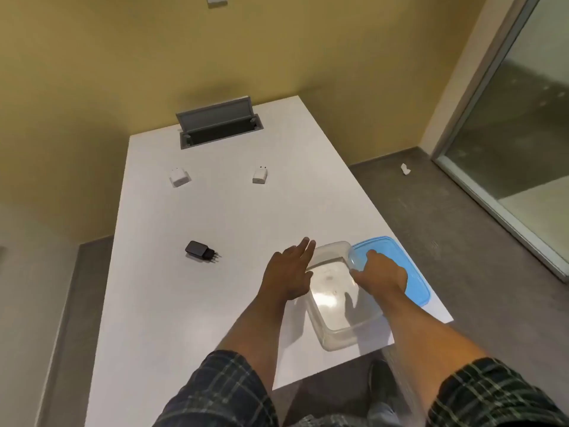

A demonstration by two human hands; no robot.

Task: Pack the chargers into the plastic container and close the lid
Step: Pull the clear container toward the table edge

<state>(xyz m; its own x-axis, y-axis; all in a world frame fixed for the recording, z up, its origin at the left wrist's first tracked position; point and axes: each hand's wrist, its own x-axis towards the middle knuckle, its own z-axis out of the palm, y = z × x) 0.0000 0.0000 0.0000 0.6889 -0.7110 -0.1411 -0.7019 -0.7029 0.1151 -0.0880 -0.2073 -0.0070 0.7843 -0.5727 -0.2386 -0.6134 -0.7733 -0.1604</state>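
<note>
Your right hand (380,274) has its grip on the near corner of the blue lid (397,260), fingers curled over its edge where it overlaps the container's far right rim, though whether the lid is pinched or only pressed is hard to tell from this angle. Your left hand (291,274) holds nothing: it lies flat and spread, fingers together and pointing away from you, against the left wall of the plastic container (338,309), which looks like bracing so the light tub does not slide while the lid comes clear. That container sits at the near right corner of the table (215,217), open and empty, its clear, thin walls and rounded corners showing the white tabletop through them. The lid is a translucent blue rectangle with soft corners and a raised rim, lying tilted off to the right near the table edge. None of the chargers are packed yet. The black charger (200,250) lies on its side to your left, prongs pointing right, a glossy dark block. Further off sit two white chargers, one left (178,177) and one right (260,175), small smooth cubes well apart from each other. Beyond them a grey cable hatch (217,123) stands propped open.
</note>
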